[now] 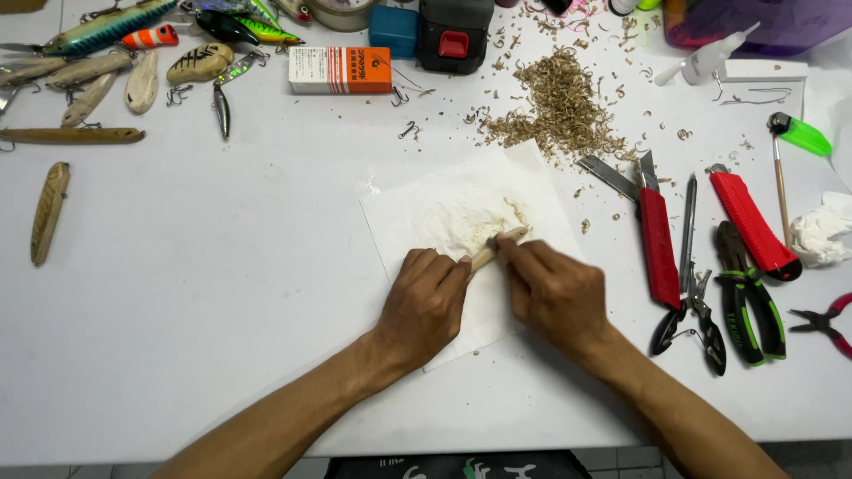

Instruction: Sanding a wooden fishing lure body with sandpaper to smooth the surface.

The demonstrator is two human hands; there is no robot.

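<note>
the left hand [424, 302] is closed around the near end of a small wooden lure blank [497, 245], and the fingers of the right hand [555, 288] are pinched on its middle, maybe with a small piece of sandpaper under them, but i cannot tell this for sure. the blank lies slanted, its free tip pointing away from the fingertips, over a white paper sheet [417, 208] that is dusted with fine pale wood powder [457, 222] just beyond the fingers.

to do this rubbing well, i think the left hand should keep the blank steady and turn it little by little, and the right fingers should press lightly and evenly, so the shape stays round and the dust falls on the sheet.

far to the left of the left hand i count about six bare carved wooden bodies [49, 211], and beyond them about four painted fishing lures [106, 27]; some are cut by the edge. beyond the fingers there is one orange and white box [340, 70] and one heap of wood shavings [564, 106]. to the right of the right hand there are two red utility knives [658, 248], one green-handled pliers [750, 302], one slim dark pliers [692, 293], one small red pliers [825, 319], one green lighter [803, 135] and one crumpled tissue [821, 229].
</note>
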